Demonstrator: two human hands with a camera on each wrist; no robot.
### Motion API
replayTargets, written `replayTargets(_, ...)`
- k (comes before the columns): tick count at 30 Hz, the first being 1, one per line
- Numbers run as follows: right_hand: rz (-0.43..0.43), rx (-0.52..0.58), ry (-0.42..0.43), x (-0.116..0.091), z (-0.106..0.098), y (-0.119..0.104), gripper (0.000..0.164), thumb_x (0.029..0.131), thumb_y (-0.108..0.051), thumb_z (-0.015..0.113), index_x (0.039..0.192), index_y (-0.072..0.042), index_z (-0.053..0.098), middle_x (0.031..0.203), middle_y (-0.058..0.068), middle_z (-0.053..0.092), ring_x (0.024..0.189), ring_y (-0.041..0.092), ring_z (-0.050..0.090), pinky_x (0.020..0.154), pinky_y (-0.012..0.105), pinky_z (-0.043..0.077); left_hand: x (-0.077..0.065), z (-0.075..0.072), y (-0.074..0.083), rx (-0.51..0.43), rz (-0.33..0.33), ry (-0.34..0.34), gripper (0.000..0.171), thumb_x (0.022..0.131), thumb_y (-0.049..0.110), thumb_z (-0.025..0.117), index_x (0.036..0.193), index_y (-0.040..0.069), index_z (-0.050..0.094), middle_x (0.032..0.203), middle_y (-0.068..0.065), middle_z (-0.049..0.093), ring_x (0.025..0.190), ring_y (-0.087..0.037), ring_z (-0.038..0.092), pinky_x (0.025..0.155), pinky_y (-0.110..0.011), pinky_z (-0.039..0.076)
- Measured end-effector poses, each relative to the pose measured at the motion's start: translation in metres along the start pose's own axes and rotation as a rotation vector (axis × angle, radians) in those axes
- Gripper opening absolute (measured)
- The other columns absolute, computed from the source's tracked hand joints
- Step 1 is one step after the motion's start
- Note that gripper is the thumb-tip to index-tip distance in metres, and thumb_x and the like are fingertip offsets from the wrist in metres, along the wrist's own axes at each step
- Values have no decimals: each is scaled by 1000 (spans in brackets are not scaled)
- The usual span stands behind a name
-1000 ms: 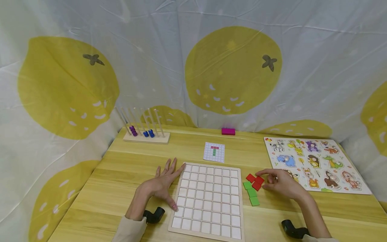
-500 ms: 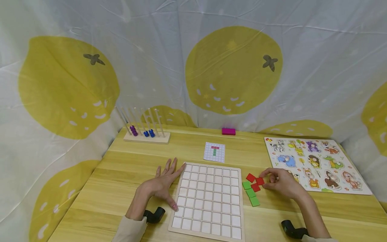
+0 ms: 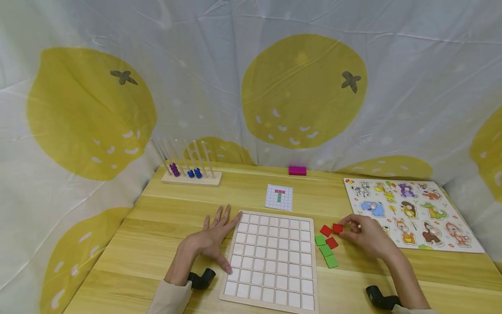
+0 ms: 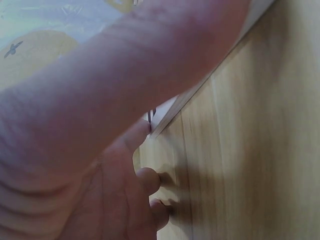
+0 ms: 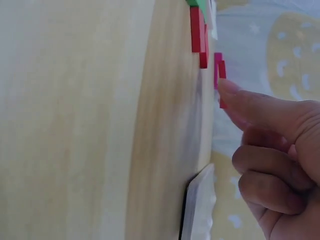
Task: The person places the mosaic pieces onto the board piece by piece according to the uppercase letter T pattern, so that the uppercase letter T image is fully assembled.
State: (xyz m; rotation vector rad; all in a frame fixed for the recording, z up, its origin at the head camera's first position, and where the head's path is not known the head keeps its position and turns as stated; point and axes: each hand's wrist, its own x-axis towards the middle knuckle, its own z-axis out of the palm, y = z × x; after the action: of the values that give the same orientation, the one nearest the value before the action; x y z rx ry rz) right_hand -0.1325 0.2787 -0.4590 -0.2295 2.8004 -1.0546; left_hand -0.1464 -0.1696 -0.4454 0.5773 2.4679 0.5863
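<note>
Between thumb and index finger my right hand (image 3: 366, 233) pinches a red square tile (image 3: 337, 228); in the right wrist view that red tile (image 5: 222, 70) is off the table. Two more red tiles (image 3: 331, 243) and several green tiles (image 3: 326, 250) lie just left of the hand. My left hand (image 3: 209, 240) is spread at the left edge of a wooden grid board (image 3: 270, 261), with thumb and index finger touching its frame. The left wrist view shows the left hand (image 4: 115, 195) beside the board's edge, its fingertips partly hidden by the thumb side.
Behind the board lies a card (image 3: 279, 197) printed with a red and green T. A peg stand (image 3: 191, 178) with purple and blue beads is at the back left, a magenta block (image 3: 297, 171) at the back. An animal puzzle (image 3: 415, 213) lies to the right.
My right hand has drawn one red tile away from the others and lifted it slightly, moving a little toward the back. The left hand stays on the board's edge.
</note>
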Motion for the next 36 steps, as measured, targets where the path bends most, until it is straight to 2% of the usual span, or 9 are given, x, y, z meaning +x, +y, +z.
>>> replayTargets(7,6,56,43,3,5,-21,24,91,-21,80,110,-8,75,66,-5,36,56,4,28,51,24,27,1,0,1,16,-7,-4,150,57,41,99,168,19,1,170,-23,-22,158,-43,-22,125,-69,-10)
replayTargets(14,-19,195,-42,12,29,-48,23,89,-20,81,108,-8,75,63,-5,32,53,4,25,49,23,29,1,1,2,18,-21,-11,150,57,41,99,168,21,1,170,-21,-22,158,-41,-22,126,-68,-11)
replayTargets(22,15,207,-82,29,54,-71,19,87,-20,84,102,-10,77,64,-3,34,61,10,33,55,24,32,0,2,3,11,-30,-7,149,57,40,100,168,19,2,170,-22,-21,158,-42,-21,126,-68,-10)
replayTargets(28,36,237,-98,36,66,-80,21,82,-17,88,98,-9,77,61,-2,32,59,12,31,54,24,29,-1,1,4,11,-30,-16,148,58,39,99,168,19,2,170,-22,-22,158,-42,-22,126,-68,-11)
replayTargets(36,45,252,-88,40,78,-88,17,81,-12,88,94,-9,78,58,-3,33,56,11,30,54,22,28,-1,1,4,11,-30,-21,148,59,39,100,168,19,2,170,-22,-22,158,-43,-21,126,-68,-11)
